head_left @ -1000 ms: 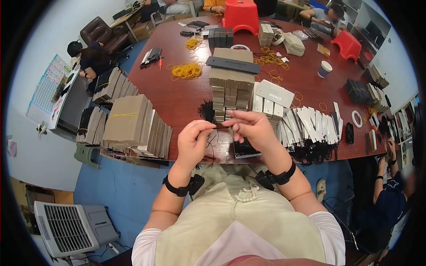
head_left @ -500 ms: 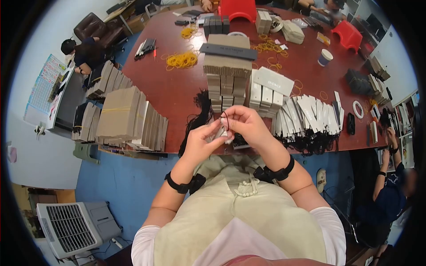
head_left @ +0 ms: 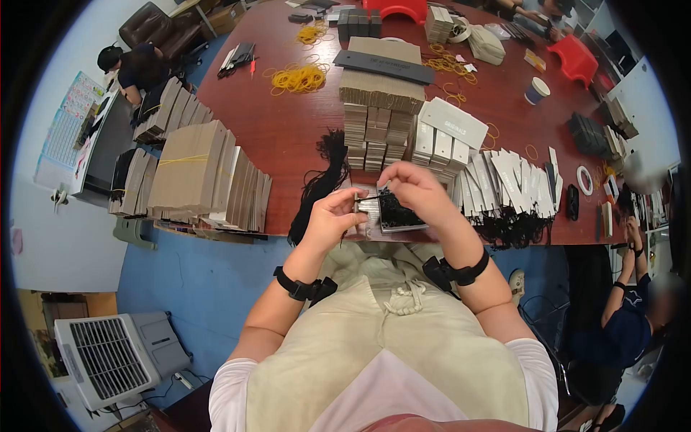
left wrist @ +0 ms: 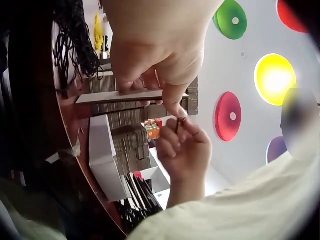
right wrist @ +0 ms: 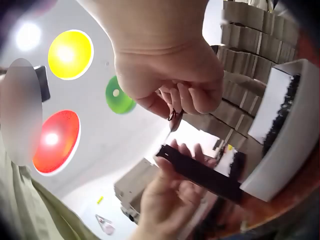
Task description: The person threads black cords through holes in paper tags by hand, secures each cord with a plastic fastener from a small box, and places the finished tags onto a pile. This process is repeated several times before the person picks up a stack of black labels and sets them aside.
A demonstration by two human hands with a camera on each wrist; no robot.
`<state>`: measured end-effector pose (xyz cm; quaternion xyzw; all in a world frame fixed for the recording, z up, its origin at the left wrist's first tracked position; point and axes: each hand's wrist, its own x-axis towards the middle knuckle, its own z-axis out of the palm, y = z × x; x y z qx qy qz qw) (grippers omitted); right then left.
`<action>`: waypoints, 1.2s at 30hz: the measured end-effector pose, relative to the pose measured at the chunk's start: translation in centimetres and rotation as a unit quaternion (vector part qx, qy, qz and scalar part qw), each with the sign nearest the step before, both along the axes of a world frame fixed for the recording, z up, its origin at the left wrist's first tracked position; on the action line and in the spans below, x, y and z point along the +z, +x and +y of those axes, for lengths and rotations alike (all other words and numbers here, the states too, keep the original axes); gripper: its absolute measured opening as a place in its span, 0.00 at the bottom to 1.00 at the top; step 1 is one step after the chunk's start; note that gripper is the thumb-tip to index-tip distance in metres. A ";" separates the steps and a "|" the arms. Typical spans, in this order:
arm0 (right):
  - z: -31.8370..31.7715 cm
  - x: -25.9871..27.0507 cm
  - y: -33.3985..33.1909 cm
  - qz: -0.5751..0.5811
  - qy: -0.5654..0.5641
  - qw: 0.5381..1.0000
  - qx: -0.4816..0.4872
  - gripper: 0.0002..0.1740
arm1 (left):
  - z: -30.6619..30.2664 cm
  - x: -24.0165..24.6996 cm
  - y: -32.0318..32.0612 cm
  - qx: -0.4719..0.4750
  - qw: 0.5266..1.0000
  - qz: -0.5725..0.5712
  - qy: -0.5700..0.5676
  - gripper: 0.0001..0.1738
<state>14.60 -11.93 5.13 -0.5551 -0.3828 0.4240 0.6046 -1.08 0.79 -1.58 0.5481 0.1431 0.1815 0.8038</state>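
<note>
- Above the white tray (right wrist: 292, 140) at the near edge of the table (head_left: 288, 151), the left hand (head_left: 332, 216) grips a black hang tag (right wrist: 200, 174). The thumb lies on top and the fingers underneath, and the tag is held level with one end toward the other hand.
- Just over that end of the tag, the right hand (head_left: 417, 191) pinches the tip of a black cord (right wrist: 173, 116) between thumb and forefinger, with its other fingers curled in. The tip points down at the tag, but I cannot tell whether it touches.
- Half a second ago both hands were bunched together and held higher, in front of the stack of brown card tags (head_left: 378, 133) beyond the tray, with a loop of cord standing above the fingers. They have since dropped toward the tray and drawn a little apart, and the loop no longer shows.
- A second ago the tag was also held level between the hands, much as now.
- Left of the tray, the bundle of loose black cords (head_left: 320, 180) lies where it did.
- Right of the tray, the row of white tags (head_left: 504, 187) is unchanged.
</note>
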 end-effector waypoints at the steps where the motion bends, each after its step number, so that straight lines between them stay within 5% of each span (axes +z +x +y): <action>1: 0.4 -2.3 0.0 -0.043 0.006 0.999 0.010 0.06 | 0.3 0.0 -0.2 0.005 1.000 0.007 -0.003 0.27; 7: 0.9 -4.5 -0.8 -0.128 -0.067 0.989 0.038 0.12 | 0.6 -0.9 -0.1 0.022 0.999 -0.042 -0.010 0.26; 11: -0.5 0.4 -1.2 0.019 0.000 0.998 0.062 0.14 | 0.0 -1.1 0.2 0.020 0.990 -0.029 0.138 0.26; 14: -1.5 0.9 -1.4 0.034 0.072 0.993 0.086 0.14 | -0.5 2.9 1.0 0.050 0.933 -0.024 0.357 0.26; 17: -2.6 2.4 -1.0 -0.077 0.056 0.995 0.031 0.15 | -0.6 4.7 1.6 0.040 0.882 -0.019 0.469 0.25; 19: -3.1 2.6 -0.7 -0.290 -0.126 0.945 -0.079 0.14 | -1.3 4.5 2.3 0.023 0.829 -0.045 0.557 0.25; 23: -5.5 -0.2 0.4 -0.224 -0.080 0.968 -0.081 0.14 | -3.6 5.1 3.8 -0.002 0.809 -0.048 0.586 0.35; 25: -8.4 0.8 1.4 -0.197 -0.120 0.968 -0.094 0.13 | -4.1 5.8 3.9 0.039 0.738 -0.046 0.672 0.38; 28: -14.7 1.9 4.0 0.007 -0.151 0.961 -0.233 0.08 | -3.7 4.8 3.3 0.101 0.744 -0.038 0.659 0.34; 31: -19.3 1.8 6.6 0.029 -0.081 0.941 -0.328 0.10 | -3.7 3.2 3.7 0.066 0.809 -0.026 0.584 0.22; 33: -20.0 1.0 7.6 -0.038 -0.122 0.921 -0.368 0.11 | -4.7 3.1 4.1 0.022 0.826 -0.011 0.563 0.20; 36: -20.5 1.3 7.5 -0.372 -0.226 0.807 -0.399 0.10 | -6.1 3.1 5.3 -0.038 0.836 -0.017 0.547 0.18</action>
